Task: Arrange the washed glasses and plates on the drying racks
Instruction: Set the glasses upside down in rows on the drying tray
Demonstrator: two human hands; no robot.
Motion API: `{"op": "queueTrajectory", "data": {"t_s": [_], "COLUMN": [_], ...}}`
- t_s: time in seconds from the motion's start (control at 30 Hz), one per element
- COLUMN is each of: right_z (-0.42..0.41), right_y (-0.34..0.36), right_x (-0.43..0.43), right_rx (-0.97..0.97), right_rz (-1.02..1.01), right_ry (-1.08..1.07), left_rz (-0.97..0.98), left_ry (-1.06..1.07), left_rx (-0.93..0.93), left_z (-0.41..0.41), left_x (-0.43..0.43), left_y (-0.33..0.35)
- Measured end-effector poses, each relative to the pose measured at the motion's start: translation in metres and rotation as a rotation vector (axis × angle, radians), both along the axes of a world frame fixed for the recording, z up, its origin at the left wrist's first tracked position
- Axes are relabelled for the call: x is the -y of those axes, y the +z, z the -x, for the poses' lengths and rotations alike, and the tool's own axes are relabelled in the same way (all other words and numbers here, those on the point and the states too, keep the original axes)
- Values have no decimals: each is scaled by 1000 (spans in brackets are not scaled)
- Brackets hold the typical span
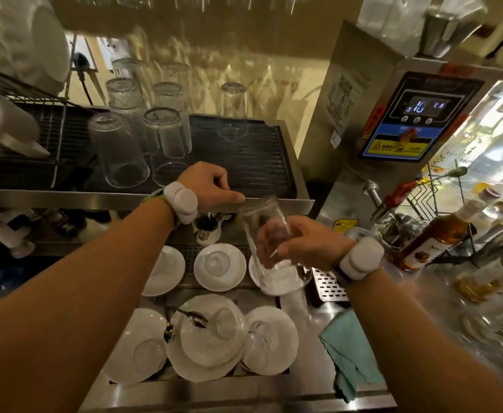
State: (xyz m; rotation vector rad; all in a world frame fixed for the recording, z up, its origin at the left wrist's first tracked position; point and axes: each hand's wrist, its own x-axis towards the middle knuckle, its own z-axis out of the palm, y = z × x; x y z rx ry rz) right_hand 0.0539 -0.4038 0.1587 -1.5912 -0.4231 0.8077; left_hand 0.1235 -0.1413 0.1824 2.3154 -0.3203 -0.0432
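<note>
My right hand [300,244] grips a clear tall glass [263,231], tilted with its base away from me, above the small white saucers [219,266]. My left hand [211,184] rests on the steel front edge of the black ribbed drying rack [244,156], fingers curled with the forefinger laid along the edge, holding nothing. Several clear glasses [116,150] stand upside down on the rack's left and back. Larger white plates [208,338] lie below, two with small glasses on them, and spoons [184,318] rest between them.
A steel water boiler with a lit display [414,114] stands to the right of the rack. Syrup bottles [440,234] crowd the right counter. A teal cloth [348,350] lies at the lower right. A wire rack with white crockery [21,93] is on the left.
</note>
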Motion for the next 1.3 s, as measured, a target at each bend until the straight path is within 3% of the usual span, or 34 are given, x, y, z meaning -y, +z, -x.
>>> {"op": "queueTrajectory", "data": {"t_s": [0.1, 0.2, 0.33, 0.43, 0.9, 1.3], "right_z": [-23, -50, -83, -100, -117, -202], "right_y": [40, 63, 71, 68, 33, 30], "right_x": [-8, -16, -34, -45, -37, -22], "right_rx": [198, 370, 396, 469, 601, 735], "right_rz": [-86, -47, -49, 50, 358, 564], "right_ry": [-44, -253, -620, -750, -576, -664], "left_rz": [13, 40, -9, 12, -14, -22], "left_ry": [-2, 13, 32, 21, 7, 33], "left_rx": [-16, -60, -78, -74, -84, -46], "left_z": [2, 1, -6, -7, -14, -8], "left_x": [-1, -3, -2, -3, -1, -1], "left_y": [-2, -7, -10, -11, -8, -7]}}
